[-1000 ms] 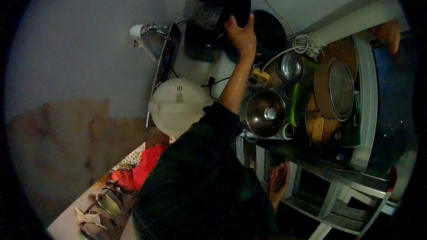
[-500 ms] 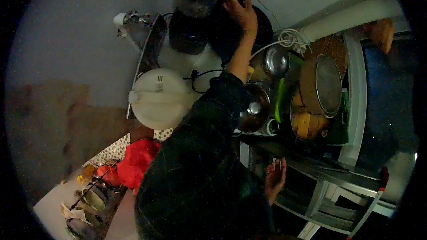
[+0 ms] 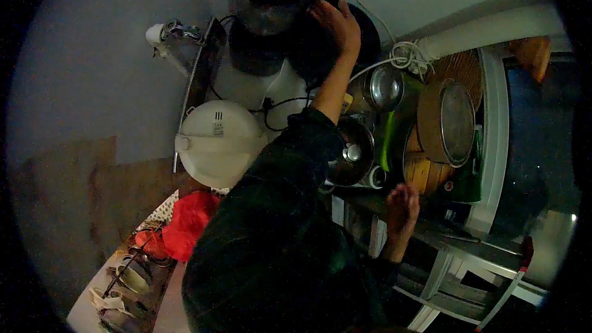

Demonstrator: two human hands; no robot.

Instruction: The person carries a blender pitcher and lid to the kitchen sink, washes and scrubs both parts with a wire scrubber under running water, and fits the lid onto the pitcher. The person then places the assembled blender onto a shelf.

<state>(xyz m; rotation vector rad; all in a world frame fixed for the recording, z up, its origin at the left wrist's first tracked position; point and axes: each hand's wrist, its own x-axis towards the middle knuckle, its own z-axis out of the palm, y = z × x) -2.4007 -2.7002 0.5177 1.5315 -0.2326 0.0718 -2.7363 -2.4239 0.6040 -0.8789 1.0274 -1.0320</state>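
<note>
My left hand (image 3: 339,28) reaches to the far side of the counter. Its fingers curl against a dark appliance with a see-through section (image 3: 264,18); the exact grip is lost in the shadow. Farther right, my right hand (image 3: 402,213) hangs loosely bent by the counter's front edge, with no object visible in it. Close to the left forearm are a pan with a glass lid and knob (image 3: 351,154) and a shiny metal lid (image 3: 385,88). A round white lidded appliance (image 3: 222,142) stands left of the sleeve.
A round sieve (image 3: 453,123) rests near wooden boards (image 3: 425,172) on the right. White cable (image 3: 410,58) is coiled beside a pipe. A red plastic bag (image 3: 191,225) and dishes (image 3: 132,274) lie lower left. A stepladder (image 3: 456,283) stands lower right, and a tap (image 3: 176,32) upper left.
My right hand has risen and moved right, toward the wooden boards. My left hand stays at the dark appliance. The whole view has shifted slightly.
</note>
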